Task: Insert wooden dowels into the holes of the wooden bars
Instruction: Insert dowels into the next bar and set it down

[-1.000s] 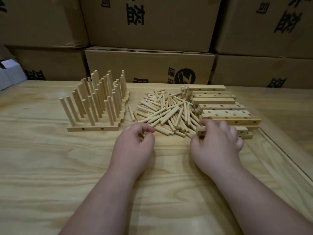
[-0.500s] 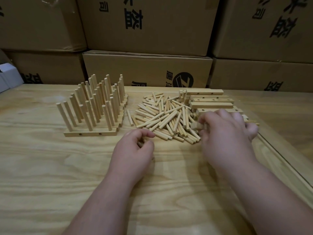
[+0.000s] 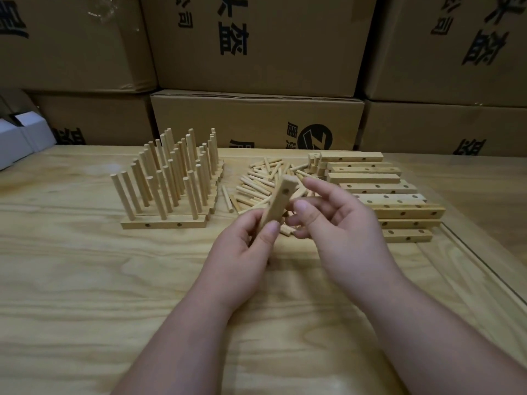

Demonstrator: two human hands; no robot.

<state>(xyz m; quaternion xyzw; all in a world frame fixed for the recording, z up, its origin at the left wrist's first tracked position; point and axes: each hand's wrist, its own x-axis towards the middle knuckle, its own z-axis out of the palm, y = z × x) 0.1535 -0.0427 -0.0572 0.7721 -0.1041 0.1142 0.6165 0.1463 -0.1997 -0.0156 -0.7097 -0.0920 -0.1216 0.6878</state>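
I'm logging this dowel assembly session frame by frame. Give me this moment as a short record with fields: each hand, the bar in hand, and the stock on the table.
left hand: grips the lower end of the held bar
right hand: fingers loosely spread beside the held bar; contact unclear
held bar: lifted off the table, tilted up and away, one hole visible, no dowels in it
loose dowels: heap at table centre, behind the hands
empty bars: stacked to the right of the heap
finished bars: left of the heap, dowels standing upright
table: light wood
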